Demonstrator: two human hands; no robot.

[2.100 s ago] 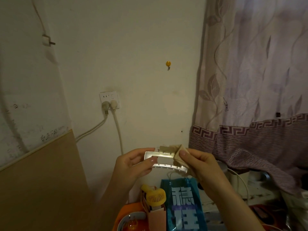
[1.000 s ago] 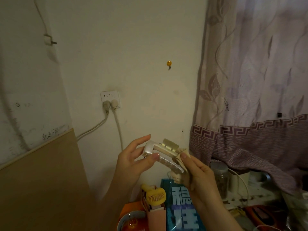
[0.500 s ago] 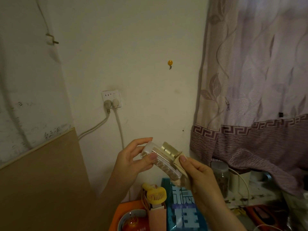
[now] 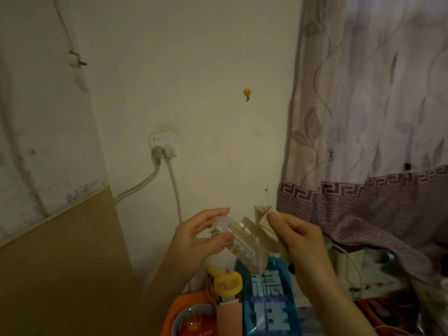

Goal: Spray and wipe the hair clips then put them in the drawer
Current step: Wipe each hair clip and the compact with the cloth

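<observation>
Left hand (image 4: 194, 238): pinches upper end of clear hair clip (image 4: 238, 241), clip tilted down-right | right hand (image 4: 298, 241): holds beige cloth (image 4: 264, 224) against clip | below: yellow mini fan (image 4: 228, 283), blue bag (image 4: 269, 304)

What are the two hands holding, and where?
The left hand pinches the clear hair clip at its upper end; the right hand pinches a folded beige cloth.

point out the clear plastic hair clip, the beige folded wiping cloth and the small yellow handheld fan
clear plastic hair clip (image 4: 238, 241), head view, on its toothed body
beige folded wiping cloth (image 4: 264, 220), head view, on the fold beside the thumb
small yellow handheld fan (image 4: 228, 284), head view, on the round grille
</observation>
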